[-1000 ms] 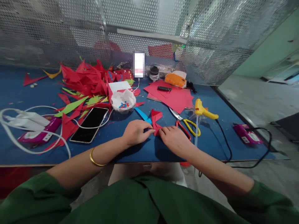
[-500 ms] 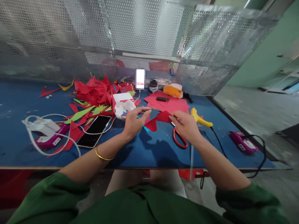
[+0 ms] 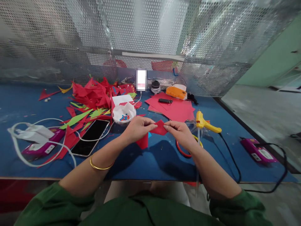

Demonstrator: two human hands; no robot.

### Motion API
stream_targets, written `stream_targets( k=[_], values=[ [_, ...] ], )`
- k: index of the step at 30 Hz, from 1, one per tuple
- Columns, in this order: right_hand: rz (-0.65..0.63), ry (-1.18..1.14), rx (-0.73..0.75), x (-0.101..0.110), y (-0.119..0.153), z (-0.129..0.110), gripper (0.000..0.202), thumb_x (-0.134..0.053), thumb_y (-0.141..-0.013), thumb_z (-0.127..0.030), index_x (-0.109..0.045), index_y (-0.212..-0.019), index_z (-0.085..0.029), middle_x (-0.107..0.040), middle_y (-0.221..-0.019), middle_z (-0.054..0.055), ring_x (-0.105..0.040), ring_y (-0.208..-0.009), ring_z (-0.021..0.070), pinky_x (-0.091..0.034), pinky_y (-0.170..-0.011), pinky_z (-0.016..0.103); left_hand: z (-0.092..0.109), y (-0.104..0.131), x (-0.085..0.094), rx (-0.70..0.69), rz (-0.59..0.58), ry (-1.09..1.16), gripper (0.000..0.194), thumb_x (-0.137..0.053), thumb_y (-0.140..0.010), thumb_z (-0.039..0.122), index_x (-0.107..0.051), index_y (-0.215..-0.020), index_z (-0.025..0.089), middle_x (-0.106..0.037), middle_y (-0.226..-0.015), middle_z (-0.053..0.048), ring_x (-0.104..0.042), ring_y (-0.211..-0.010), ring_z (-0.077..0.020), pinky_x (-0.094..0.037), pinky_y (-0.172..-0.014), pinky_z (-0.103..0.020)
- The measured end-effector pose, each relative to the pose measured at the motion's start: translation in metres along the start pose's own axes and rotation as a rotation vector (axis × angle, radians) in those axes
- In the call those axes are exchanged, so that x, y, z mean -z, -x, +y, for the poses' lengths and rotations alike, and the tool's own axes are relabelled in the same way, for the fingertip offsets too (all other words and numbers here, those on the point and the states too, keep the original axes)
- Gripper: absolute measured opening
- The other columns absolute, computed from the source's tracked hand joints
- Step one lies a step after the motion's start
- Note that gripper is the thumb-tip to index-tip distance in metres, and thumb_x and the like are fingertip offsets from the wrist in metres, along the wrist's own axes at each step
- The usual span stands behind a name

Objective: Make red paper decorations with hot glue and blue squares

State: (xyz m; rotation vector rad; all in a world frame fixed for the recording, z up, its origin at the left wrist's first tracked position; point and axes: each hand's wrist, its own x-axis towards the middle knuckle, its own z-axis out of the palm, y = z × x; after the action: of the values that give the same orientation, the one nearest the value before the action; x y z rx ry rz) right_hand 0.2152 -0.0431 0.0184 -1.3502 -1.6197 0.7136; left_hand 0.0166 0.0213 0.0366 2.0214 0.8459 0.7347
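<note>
Between my two hands a piece of red paper is stretched above the blue table. My left hand pinches its left edge between thumb and fingers, and a red flap hangs down below that hand. At the other edge my right hand pinches the paper the same way. Red-handled scissors lie under my right hand, their blades hidden. Just left of my left hand stands a white-lined bowl with small blue and red bits in it.
A yellow glue gun lies right of my right hand, its black cord running to a purple power strip. Red sheets lie ahead. On the left are a heap of red scraps, a phone and looped white cables.
Both hands have come closer together and slightly lower. The red paper has turned, now showing a small pointed face between my fingertips. The view has shifted a little.
</note>
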Motion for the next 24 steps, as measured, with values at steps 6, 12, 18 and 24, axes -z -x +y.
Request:
stream_targets(
  k=[6, 12, 18, 24],
  values=[
    [0.289, 0.824, 0.075, 0.06, 0.013, 0.008, 0.038, -0.046, -0.09, -0.02, -0.062, -0.123, -0.013, -0.068, -0.12, 0.018, -0.064, -0.108, 0.0311, -0.049, -0.09, 0.046, -0.002, -0.001, 0.004, 0.175, -0.008, 0.243, 0.02, -0.064, -0.081, 0.035, -0.069, -0.073, 0.017, -0.069, -0.061, 0.0, -0.066, -0.055, -0.0153, -0.051, -0.057, -0.027],
    [0.021, 1.367, -0.248, 0.126, 0.024, 0.054, 0.041, -0.047, -0.081, -0.007, -0.06, -0.12, -0.008, -0.062, -0.127, 0.023, -0.06, -0.114, 0.0322, -0.046, -0.088, 0.041, -0.002, -0.001, 0.006, 0.166, -0.018, 0.249, 0.021, -0.063, -0.084, 0.034, -0.067, -0.071, 0.019, -0.069, -0.055, -0.002, -0.067, -0.055, -0.0161, -0.053, -0.059, -0.029],
    [-0.056, 1.348, -0.277, 0.136, 0.021, 0.073, 0.04, -0.049, -0.078, -0.005, -0.064, -0.113, -0.013, -0.067, -0.11, 0.015, -0.065, -0.091, 0.0248, -0.044, -0.073, 0.032, -0.003, 0.0, 0.003, 0.172, 0.001, 0.287, 0.018, -0.063, -0.082, 0.032, -0.067, -0.07, 0.02, -0.065, -0.053, 0.002, -0.064, -0.047, -0.0128, -0.05, -0.052, -0.025],
    [0.036, 1.289, -0.261, 0.132, 0.024, 0.065, 0.037, -0.049, -0.08, -0.009, -0.061, -0.115, -0.008, -0.059, -0.115, 0.021, -0.061, -0.091, 0.0274, -0.044, -0.073, 0.035, -0.011, 0.005, 0.001, 0.2, 0.031, 0.343, 0.014, -0.064, -0.079, 0.031, -0.067, -0.071, 0.02, -0.061, -0.052, 0.002, -0.062, -0.044, -0.0118, -0.048, -0.048, -0.023]
  ],
)
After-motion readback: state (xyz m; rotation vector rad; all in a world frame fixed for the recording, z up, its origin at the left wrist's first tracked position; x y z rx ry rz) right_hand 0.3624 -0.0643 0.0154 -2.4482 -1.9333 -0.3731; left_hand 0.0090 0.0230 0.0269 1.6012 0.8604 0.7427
